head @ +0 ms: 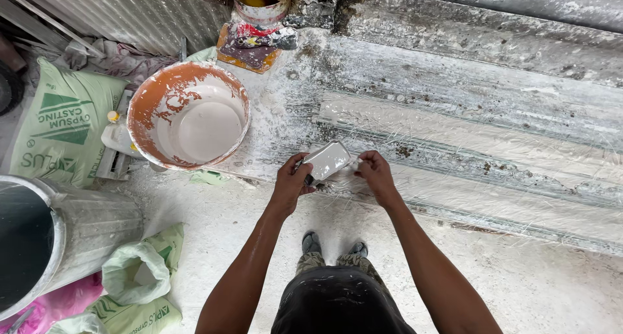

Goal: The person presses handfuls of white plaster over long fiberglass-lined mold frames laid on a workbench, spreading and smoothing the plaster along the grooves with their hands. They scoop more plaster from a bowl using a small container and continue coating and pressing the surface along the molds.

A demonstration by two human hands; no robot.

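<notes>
My left hand (292, 180) grips a small flat scraper (327, 160) coated in white plaster, its blade tilted up to the right. My right hand (375, 172) pinches the blade's right edge with the fingertips. Both hands hover over the near edge of a long plaster mould (467, 133) covered in white plaster and glass fibres. An orange bucket (188, 115) holding pale liquid plaster stands just left of my left hand.
A green and white sack of casting plaster (61, 126) lies at the left. A metal drum (45, 236) stands at the lower left, with plastic bags (133, 279) beside it. A paint-stained tin with a brush (261, 6) sits at the top. My feet (332, 244) are on the white-dusted floor.
</notes>
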